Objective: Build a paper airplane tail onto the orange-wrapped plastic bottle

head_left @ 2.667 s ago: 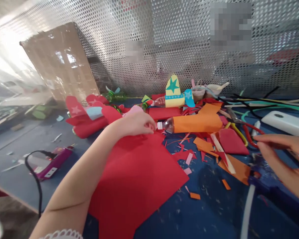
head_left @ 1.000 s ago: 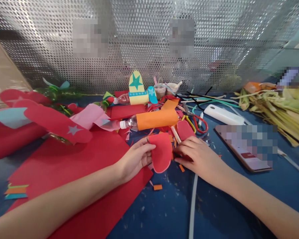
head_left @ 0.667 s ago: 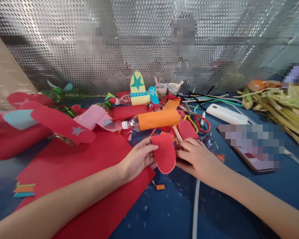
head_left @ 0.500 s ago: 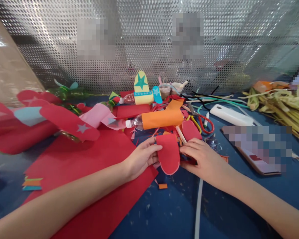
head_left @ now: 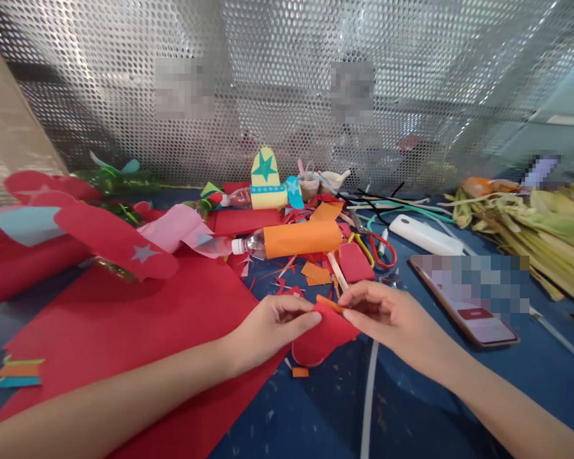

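Shows blue tabletop (head_left: 291, 427) at the near side, with large red sheet (head_left: 148, 325) spread over it at left. Has pale strip (head_left: 369, 395) running from the near edge toward right hand (head_left: 390, 312), and small orange scrap (head_left: 300, 372) lying just below the work. Holds red rounded piece (head_left: 318, 338) in left hand (head_left: 277, 328), gripped between thumb and fingers, tilted, rounded end toward the near side, in front of the person and raised above the table. Pinches orange strip (head_left: 328, 303) with right hand at the upper edge of the red rounded piece; cannot tell whether also gripping that edge.

Includes phone (head_left: 488, 328) to the right of the right hand. Farther on, shows second rounded piece (head_left: 356, 261), also red, among paper cuttings; then orange-wrapped bottle (head_left: 303, 238), lying on its side, white cap to the left, and white device (head_left: 425, 234) to the right. Beyond, shows yellow-wrapped bottle (head_left: 268, 197) bearing a green star, near small cups. Ends at perforated metal panel (head_left: 287, 127).
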A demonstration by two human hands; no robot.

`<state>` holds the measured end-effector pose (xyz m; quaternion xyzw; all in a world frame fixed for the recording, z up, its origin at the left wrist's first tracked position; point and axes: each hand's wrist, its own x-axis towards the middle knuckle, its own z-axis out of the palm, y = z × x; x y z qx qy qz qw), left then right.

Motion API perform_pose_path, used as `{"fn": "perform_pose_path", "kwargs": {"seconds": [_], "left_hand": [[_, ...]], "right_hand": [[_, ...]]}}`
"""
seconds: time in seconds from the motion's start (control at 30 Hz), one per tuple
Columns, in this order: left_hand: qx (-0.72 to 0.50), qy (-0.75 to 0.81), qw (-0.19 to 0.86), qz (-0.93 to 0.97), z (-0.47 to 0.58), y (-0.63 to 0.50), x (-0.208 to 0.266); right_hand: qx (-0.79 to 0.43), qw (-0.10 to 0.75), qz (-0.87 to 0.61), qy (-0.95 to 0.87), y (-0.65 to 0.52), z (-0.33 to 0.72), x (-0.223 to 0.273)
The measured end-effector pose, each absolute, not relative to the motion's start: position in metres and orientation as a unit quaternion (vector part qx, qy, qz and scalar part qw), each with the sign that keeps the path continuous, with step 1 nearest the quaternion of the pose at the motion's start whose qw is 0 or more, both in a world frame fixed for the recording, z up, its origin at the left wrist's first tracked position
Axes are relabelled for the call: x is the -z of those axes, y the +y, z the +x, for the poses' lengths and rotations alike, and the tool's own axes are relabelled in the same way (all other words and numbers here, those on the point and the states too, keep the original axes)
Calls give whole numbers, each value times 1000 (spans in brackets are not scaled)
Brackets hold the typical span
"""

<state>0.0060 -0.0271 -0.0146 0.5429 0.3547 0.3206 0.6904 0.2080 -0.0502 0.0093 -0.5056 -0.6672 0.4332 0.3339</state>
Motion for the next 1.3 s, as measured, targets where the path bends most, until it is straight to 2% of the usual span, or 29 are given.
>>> {"fn": "perform_pose_path", "kwargs": {"seconds": [0.33,0.6,0.87,1.13,1.3], "left_hand": [[-366,389,622,572,4,-39,10],[-378,381,630,562,4,-37,16],[-412,360,516,659,-2,-40,8],[-444,360,389,722,-4,-42,7],[-494,280,340,750,-5,-41,9]], "right_hand": [[-425,358,-487,-673,-68,199,-14],[-324,383,-516,-694,-65,200,-6],[-248,369,-503,-741,-71,199,-6],[-243,372,-497,-746,-66,201,-6],[-212,391,-478,-757,-66,202,-10]]}}
